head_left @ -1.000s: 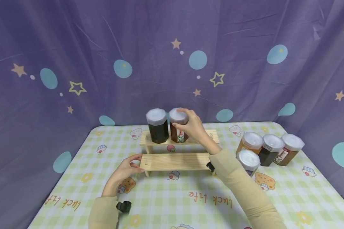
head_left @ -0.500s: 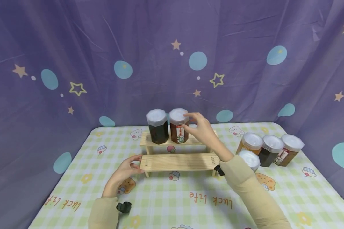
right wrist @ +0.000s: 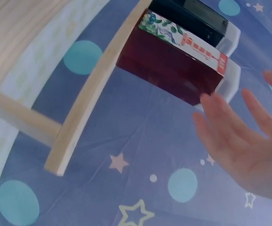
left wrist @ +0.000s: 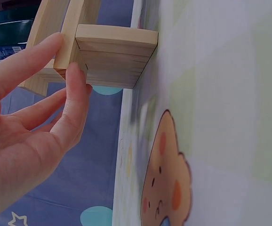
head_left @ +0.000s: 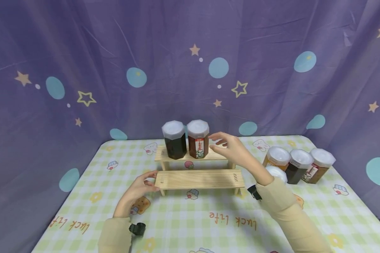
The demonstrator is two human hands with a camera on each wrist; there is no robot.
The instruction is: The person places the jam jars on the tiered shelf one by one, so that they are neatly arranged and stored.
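A two-tier wooden shelf [head_left: 197, 178] stands on the table. My left hand [head_left: 140, 188] grips the left end of its lower board; in the left wrist view the thumb and fingers [left wrist: 75, 96] lie on either side of the board's edge. Upright on the upper tier are a dark jar [head_left: 175, 142] and, right of it, a reddish-brown jar [head_left: 198, 140] with a red and white label, both under whitish lids. My right hand [head_left: 232, 149] holds nothing, its fingers spread and loosely bent just right of the brown jar. In the right wrist view those fingertips [right wrist: 206, 101] overlap the jar's lid end.
Several lidded jars stand at the table's right: an amber one [head_left: 277, 158], a dark one [head_left: 299, 167], a brown labelled one [head_left: 318, 167], and another lid [head_left: 276, 173] partly behind the right forearm. A purple curtain [head_left: 164, 70] hangs behind the checked tablecloth [head_left: 190, 218].
My right hand has let go of the reddish-brown jar and drawn back to the right and slightly down. The left hand stays on the shelf; the jars stand as before.
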